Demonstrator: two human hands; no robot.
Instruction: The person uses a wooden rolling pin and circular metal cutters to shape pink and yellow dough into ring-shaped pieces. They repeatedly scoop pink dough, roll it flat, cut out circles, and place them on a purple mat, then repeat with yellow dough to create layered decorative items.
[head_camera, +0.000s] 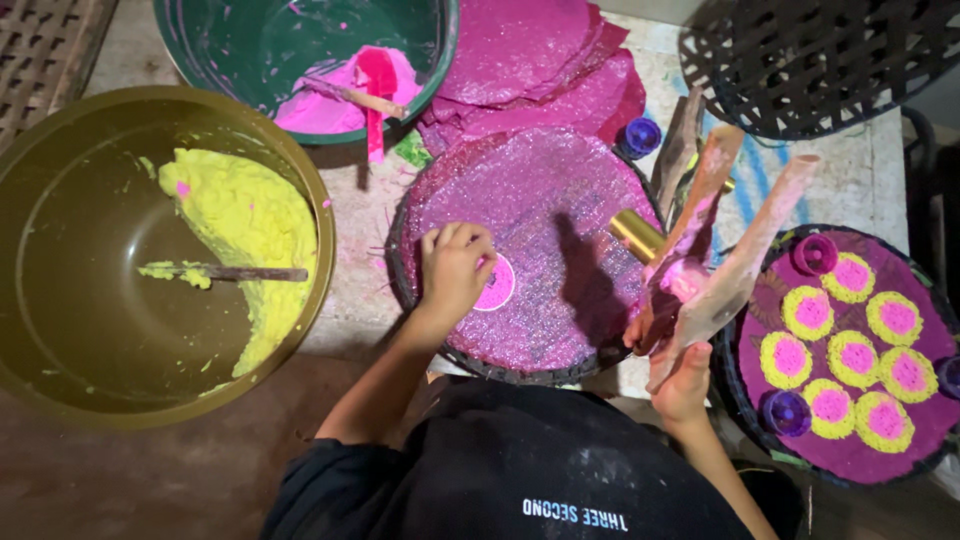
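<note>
The left hand (452, 268) is curling its fingers down on a pink disc (496, 285) to keep it flat on the sparkly purple tray (540, 200), while the right hand (682, 375) is gripping two paste-smeared sticks (740, 250) upright, off the work.

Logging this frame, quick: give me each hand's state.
Left hand: fingers curled on the pink disc on the round mesh tray.
Right hand: closed, holding paste-smeared sticks.

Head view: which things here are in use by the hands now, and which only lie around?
In use:
left hand on pink disc
round purple tray
right hand holding paste-smeared sticks

Lying about:
yellow paste bowl
green bowl
finished tray
dark basket
</note>
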